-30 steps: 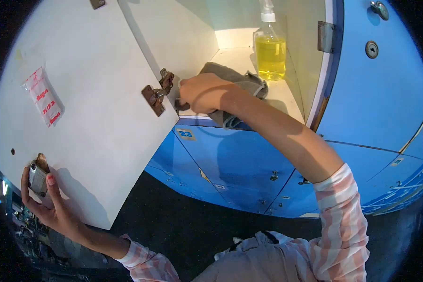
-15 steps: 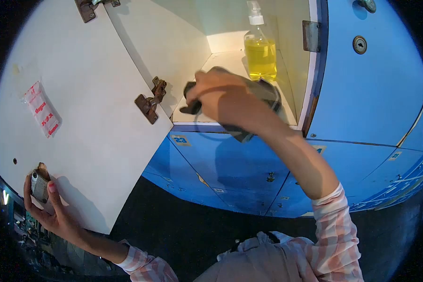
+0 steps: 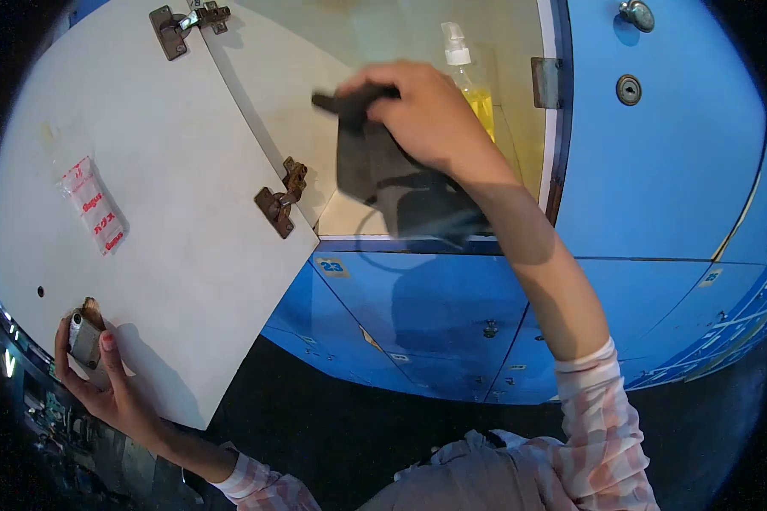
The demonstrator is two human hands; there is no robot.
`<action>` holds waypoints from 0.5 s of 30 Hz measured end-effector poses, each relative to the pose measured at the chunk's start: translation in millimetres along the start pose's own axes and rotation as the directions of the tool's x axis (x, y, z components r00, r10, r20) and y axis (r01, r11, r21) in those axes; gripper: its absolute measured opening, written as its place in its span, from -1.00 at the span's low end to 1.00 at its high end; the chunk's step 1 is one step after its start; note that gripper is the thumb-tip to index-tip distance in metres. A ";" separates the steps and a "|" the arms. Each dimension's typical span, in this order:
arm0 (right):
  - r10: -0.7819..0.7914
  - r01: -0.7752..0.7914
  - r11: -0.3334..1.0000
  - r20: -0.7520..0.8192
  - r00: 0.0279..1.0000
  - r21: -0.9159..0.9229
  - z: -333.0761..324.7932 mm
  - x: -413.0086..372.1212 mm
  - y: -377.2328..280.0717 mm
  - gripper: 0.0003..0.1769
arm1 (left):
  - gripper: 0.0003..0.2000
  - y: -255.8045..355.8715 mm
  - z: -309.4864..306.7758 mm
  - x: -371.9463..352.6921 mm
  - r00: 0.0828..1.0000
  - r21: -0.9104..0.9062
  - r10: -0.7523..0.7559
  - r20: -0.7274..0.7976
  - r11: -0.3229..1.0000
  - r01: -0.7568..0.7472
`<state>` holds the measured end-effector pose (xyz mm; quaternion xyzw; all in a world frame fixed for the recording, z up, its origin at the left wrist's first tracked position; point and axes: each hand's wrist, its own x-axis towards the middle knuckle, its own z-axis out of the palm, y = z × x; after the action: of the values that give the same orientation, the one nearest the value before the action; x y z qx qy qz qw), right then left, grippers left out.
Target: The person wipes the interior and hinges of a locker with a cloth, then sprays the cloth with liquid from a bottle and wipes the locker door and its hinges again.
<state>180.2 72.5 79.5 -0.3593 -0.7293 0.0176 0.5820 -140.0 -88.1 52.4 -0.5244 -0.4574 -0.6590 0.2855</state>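
Observation:
My right hand (image 3: 426,111) is closed on a dark grey cloth-like item (image 3: 400,183), blurred by motion, which hangs down in front of the open locker (image 3: 349,217). A thin loop shows below it, against the locker's front edge. Behind my right hand, partly hidden, a clear pump bottle (image 3: 481,102) of yellow liquid stands inside. At the lower left, my left hand (image 3: 111,383) has thumb and fingers around the metal lock (image 3: 85,339) on the inner face of the white door (image 3: 179,255).
Brown hinges (image 3: 277,209) join the door to the locker. A small red-and-white packet (image 3: 94,204) is stuck on the door. Blue lockers (image 3: 418,324) lie below, and a blue locker door (image 3: 656,170) with a knob stands to the right. Dark floor (image 3: 315,383) shows underneath.
My right hand has risen with the dark item, which now hangs more spread out and covers more of the bottle. My left hand stays on the lock; the view has shifted slightly.

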 end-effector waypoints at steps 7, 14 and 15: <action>0.321 -0.301 0.947 -0.319 0.892 0.110 73.2 72.1 47.2 -0.64 | -0.56 -7.3 -0.6 -2.8 0.999 -0.037 0.028 0.022 0.999 -0.027; 0.061 -0.011 0.989 -0.337 0.940 0.147 116.7 82.8 27.4 -0.60 | -0.61 -9.0 -0.1 -0.2 0.995 -0.052 0.097 0.013 0.994 -0.096; 0.059 -0.008 0.989 -0.338 0.939 0.150 114.5 84.9 32.0 -0.60 | -0.62 -6.6 0.0 -0.5 0.998 -0.059 0.065 0.011 0.996 -0.064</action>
<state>92.3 187.4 99.5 -0.3256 -0.6077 0.0186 0.7241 -145.6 -85.5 49.9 -0.5515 -0.4225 -0.6591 0.2880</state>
